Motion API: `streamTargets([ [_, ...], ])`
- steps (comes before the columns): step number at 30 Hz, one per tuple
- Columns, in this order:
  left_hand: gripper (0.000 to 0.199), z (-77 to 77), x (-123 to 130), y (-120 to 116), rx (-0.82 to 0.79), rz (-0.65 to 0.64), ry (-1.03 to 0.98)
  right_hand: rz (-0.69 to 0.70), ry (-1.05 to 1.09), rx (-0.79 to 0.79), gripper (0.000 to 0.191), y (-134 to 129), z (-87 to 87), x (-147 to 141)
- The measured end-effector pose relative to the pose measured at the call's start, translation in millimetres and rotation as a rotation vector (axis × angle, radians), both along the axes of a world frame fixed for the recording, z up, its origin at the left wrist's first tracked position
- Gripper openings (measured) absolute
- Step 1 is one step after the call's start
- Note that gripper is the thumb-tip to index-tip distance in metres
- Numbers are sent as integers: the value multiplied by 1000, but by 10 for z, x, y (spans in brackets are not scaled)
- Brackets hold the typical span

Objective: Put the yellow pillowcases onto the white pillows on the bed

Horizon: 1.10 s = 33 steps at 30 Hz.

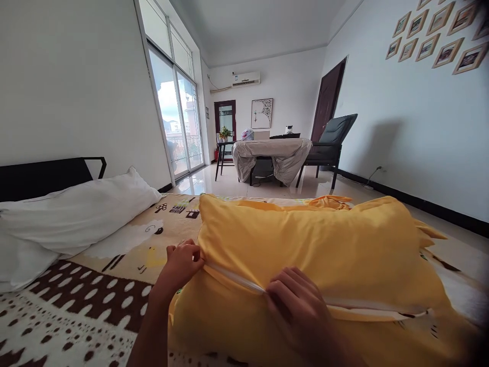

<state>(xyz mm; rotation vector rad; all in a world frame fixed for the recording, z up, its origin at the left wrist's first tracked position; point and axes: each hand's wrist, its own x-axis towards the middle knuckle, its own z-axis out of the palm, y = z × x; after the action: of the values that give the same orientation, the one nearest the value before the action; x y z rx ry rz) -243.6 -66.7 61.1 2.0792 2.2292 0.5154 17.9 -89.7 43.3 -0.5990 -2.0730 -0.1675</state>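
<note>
A plump yellow pillowcase [305,234] lies across the bed in front of me, with a long opening along the side that faces me. A white zipper strip [237,278] runs along this opening on the left. My left hand [182,264] pinches the fabric at the opening's left end, thumb and fingers together. Near the middle, my right hand [296,298] has its fingers closed on the edge of the opening; its fingertips are partly hidden. Right of that hand the opening gapes a little and shows a white edge [367,312].
White pillows [84,211] lie to the left by the black headboard [46,176]. Under everything is a patterned bedsheet [110,290]. Beyond the bed stand a covered table [273,148], a black chair [330,142] and a plant [224,133].
</note>
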Motion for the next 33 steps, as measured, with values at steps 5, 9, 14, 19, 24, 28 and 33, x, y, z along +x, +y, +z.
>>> streamTargets([
  [5,19,1,31,31,-91,61,34,-8,2,13,17,-1,-12,-13],
  [9,18,9,62,41,-114,119,53,-8,-22,18,18,0,-19,-34],
  [14,19,6,55,23,-12,184,117,-16,-54,9,20,37,-31,-42],
  [19,27,-3,-49,-30,131,-229,-21,-47,-9,-2,16,103,-36,21],
  [24,34,-19,-116,-9,18,-534,-176,-74,-18,-21,15,154,-62,43],
  [28,17,-133,-156,159,66,-501,-389,-96,-52,-25,18,216,-97,42],
  [33,29,-358,-269,341,35,-455,-619,-112,-94,-45,19,291,-146,70],
])
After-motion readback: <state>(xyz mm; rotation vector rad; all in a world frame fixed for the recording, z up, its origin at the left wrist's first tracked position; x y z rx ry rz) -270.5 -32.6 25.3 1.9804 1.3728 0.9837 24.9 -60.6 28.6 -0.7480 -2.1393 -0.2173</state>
